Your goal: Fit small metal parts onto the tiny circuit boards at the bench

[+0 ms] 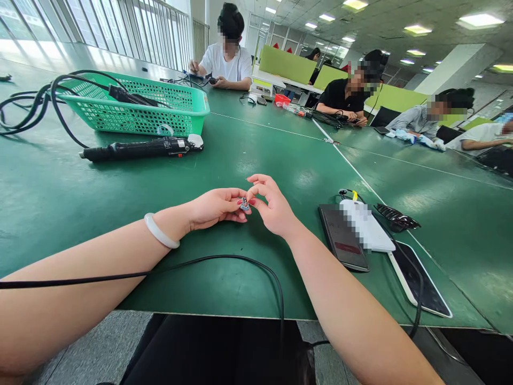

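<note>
Pinching a small metallic part (245,203), both hands (219,207) are meeting above the worktop (224,289). Its long axis is too small to tell.

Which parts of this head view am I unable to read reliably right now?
- Small part in the fingers: too small to identify, partly covered by the fingertips of the left hand and right hand.
- Basket contents: the near wall hides the bottom.
- White item beside the black phone-like slab: its face is pixelated.
- Black cable: its left end runs out past the picture edge.
- Far-right co-worker: cut off by the right edge.
</note>
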